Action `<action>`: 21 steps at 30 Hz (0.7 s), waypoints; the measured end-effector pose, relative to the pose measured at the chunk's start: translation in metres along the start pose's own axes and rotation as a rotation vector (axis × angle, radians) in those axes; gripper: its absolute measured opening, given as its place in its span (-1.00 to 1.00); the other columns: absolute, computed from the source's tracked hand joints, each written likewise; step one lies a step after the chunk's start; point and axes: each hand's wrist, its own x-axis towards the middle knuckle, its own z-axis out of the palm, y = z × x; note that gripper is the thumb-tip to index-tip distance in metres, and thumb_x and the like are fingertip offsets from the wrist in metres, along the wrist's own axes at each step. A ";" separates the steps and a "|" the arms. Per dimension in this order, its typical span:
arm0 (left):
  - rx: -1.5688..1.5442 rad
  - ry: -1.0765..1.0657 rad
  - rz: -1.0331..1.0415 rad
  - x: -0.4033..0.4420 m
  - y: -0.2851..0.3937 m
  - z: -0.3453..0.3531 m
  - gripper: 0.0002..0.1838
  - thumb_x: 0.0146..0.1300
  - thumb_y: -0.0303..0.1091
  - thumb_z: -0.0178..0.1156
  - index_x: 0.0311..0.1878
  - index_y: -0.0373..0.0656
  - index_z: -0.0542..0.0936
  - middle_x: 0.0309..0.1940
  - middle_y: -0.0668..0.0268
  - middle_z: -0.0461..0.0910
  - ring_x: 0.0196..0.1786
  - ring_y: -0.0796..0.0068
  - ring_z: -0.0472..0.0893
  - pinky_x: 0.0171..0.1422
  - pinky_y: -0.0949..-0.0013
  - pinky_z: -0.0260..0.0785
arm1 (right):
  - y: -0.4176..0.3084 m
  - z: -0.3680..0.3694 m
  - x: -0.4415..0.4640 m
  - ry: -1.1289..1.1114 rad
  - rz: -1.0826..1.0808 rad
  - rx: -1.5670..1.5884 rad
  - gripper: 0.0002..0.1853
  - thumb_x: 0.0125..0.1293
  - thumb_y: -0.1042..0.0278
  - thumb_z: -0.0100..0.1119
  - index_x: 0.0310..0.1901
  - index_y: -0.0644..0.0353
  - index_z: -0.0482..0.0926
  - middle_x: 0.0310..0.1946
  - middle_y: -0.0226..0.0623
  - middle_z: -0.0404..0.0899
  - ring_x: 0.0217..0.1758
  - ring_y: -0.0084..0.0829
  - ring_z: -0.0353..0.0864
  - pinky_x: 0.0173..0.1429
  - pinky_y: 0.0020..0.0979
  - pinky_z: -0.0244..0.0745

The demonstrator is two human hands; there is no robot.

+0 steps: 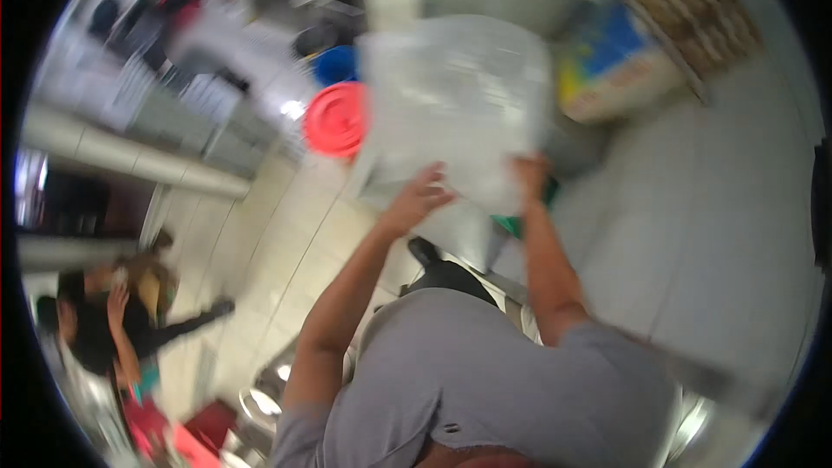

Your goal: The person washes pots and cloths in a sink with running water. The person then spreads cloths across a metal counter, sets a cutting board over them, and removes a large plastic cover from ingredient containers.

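In front of me is a large whitish, see-through plastic thing (451,78), either a bag or a tub; blur hides which. My left hand (419,199) is at its near left edge, fingers apart and holding nothing I can see. At the near right edge is my right hand (530,178), its fingers looking curled but smeared by motion. Whether it grips the plastic I cannot tell. Something green (511,224) shows beside and below my right hand.
Left of the plastic are a red round lid or basin (336,120) and a blue container (336,64). A blue and yellow printed sack (620,78) lies to the right, near stacked brown items (689,9). A person in dark clothes (95,329) is at far left, on the tiled floor.
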 end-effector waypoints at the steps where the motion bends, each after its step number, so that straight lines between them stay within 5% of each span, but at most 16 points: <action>1: 0.092 0.035 -0.020 -0.011 0.017 -0.001 -0.29 0.39 -0.10 0.22 0.49 -0.17 0.22 0.28 0.09 0.43 0.31 0.29 0.46 0.36 0.26 0.33 | 0.030 -0.036 0.022 0.190 0.045 -0.097 -0.64 0.26 0.25 0.26 0.01 0.29 0.58 -0.15 -0.30 0.68 -0.13 -0.32 0.63 0.00 -0.23 0.53; 4: -0.237 0.011 -0.292 -0.054 -0.002 -0.043 -0.33 0.44 -0.04 0.18 0.46 -0.21 0.26 0.18 0.15 0.53 0.16 0.33 0.57 0.17 0.29 0.46 | 0.089 -0.147 0.084 0.713 0.354 -0.203 -0.64 0.39 0.14 0.10 0.00 0.26 0.60 -0.04 -0.28 0.68 0.02 -0.22 0.63 0.14 -0.12 0.48; 5: -0.248 0.150 -0.345 -0.075 -0.015 -0.052 -0.36 0.43 -0.03 0.19 0.42 -0.19 0.31 0.13 0.17 0.55 0.10 0.35 0.59 0.12 0.29 0.48 | 0.105 -0.179 0.100 0.771 0.437 -0.171 -0.63 0.44 0.10 0.05 -0.01 0.25 0.60 -0.01 -0.27 0.68 0.07 -0.19 0.63 0.19 -0.09 0.46; 11: -0.355 0.649 -0.702 -0.176 -0.079 -0.051 -0.48 0.39 0.04 0.21 0.24 -0.08 0.45 -0.01 0.26 0.58 -0.01 0.40 0.60 0.03 0.31 0.50 | 0.169 -0.203 0.211 0.316 0.458 -0.336 -0.63 0.42 0.10 0.07 -0.02 0.25 0.61 -0.03 -0.26 0.68 0.05 -0.20 0.64 0.17 -0.11 0.47; 21: -0.286 0.694 -0.863 -0.215 -0.067 0.002 -0.43 0.38 0.18 0.16 0.14 -0.15 0.51 -0.10 0.29 0.58 -0.09 0.44 0.59 -0.04 0.32 0.49 | 0.197 -0.136 0.258 0.061 0.402 -0.369 -0.64 0.39 0.10 0.11 -0.04 0.26 0.63 -0.06 -0.24 0.69 0.01 -0.22 0.64 0.13 -0.13 0.48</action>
